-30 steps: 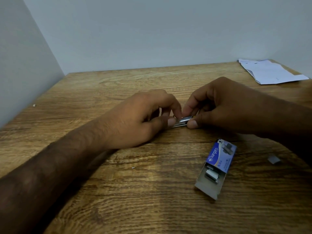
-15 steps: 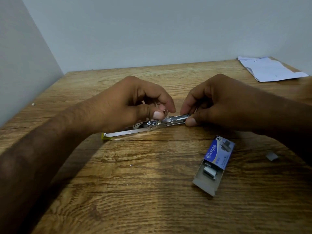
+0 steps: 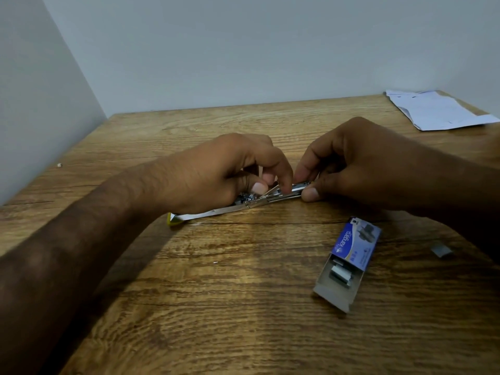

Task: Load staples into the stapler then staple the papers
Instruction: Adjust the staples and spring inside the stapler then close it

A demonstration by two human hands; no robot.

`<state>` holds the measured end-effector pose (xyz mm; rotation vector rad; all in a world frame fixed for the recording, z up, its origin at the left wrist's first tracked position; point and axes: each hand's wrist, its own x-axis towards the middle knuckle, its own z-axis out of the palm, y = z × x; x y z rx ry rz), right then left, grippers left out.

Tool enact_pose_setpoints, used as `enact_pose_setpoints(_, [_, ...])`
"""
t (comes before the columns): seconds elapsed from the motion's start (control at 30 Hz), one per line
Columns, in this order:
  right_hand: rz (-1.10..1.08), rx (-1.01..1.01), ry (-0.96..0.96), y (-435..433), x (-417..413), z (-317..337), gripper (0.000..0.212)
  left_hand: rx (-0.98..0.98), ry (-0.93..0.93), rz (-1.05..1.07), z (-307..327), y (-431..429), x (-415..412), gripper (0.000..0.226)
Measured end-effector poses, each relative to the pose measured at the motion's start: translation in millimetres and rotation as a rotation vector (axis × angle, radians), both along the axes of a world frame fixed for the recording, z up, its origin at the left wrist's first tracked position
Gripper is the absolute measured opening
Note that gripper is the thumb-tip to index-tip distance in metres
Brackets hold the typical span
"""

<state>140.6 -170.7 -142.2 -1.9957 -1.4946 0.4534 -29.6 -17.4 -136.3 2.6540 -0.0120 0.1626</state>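
A metal stapler (image 3: 238, 208) with a yellow end lies folded out flat on the wooden table (image 3: 216, 307), running left to right. My left hand (image 3: 216, 171) rests over its hinge, thumb and forefinger pinched at the staple channel. My right hand (image 3: 359, 163) grips the stapler's right end between thumb and fingers. Whether a strip of staples is between my left fingertips cannot be told. A blue staple box (image 3: 349, 262) lies slid open at the front right, with staple strips in its grey tray. White papers (image 3: 438, 110) lie at the far right corner.
A loose strip of staples (image 3: 441, 250) lies right of the box. A single tiny staple (image 3: 215, 262) rests on the wood in front of the stapler. Grey walls close the table at the back and left. A small pale speck (image 3: 59, 165) sits near the left wall.
The stapler has been folded out flat, its yellow end now showing at the left. My left hand drew back, then its fingertips returned to the channel next to my right hand.
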Motion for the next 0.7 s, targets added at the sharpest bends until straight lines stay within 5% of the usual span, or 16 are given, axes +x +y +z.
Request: enact_pose_setpoints(0.7, [-0.02,-0.012,-0.006,-1.3,-4.4,1.4,0.016,-0.076,0.017,0.049,1.1,-0.7,-6.5,0.029])
